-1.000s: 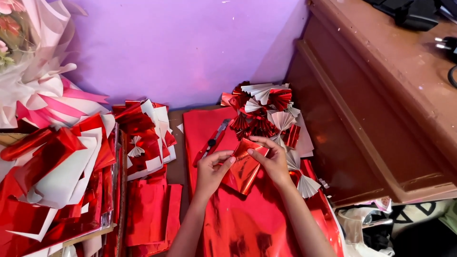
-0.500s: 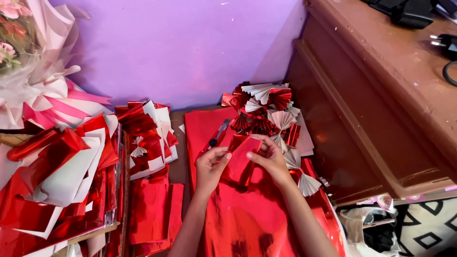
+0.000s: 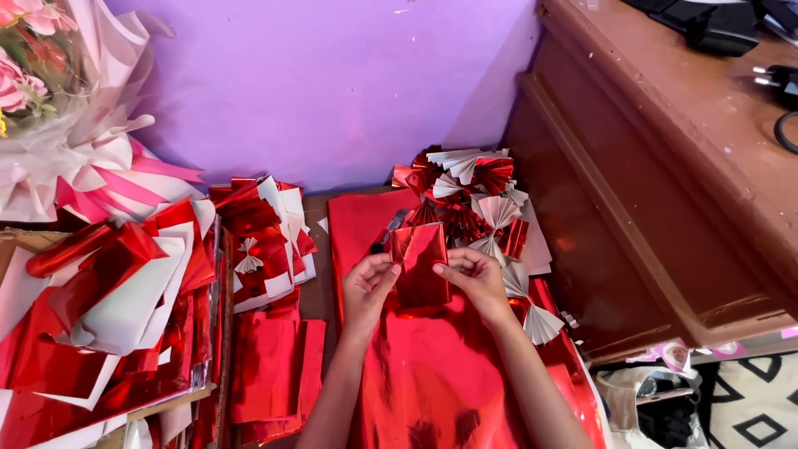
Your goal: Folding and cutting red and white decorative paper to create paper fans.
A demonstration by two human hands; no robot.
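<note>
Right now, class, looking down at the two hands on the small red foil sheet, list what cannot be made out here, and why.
- Red foil sheet, head view: its lower edge is hidden behind the left hand and right hand.
- Dark slim object: mostly covered by the foil sheet, so its kind is unclear.
- Flower bouquet: cut off by the left and top edges.
- Black items on the wooden cabinet: cut off by the top edge.

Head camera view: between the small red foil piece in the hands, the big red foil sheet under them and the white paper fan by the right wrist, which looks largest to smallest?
1. Big red foil sheet, by far.
2. Small red foil piece, held in both hands.
3. White paper fan, somewhat smaller than the piece.
</note>
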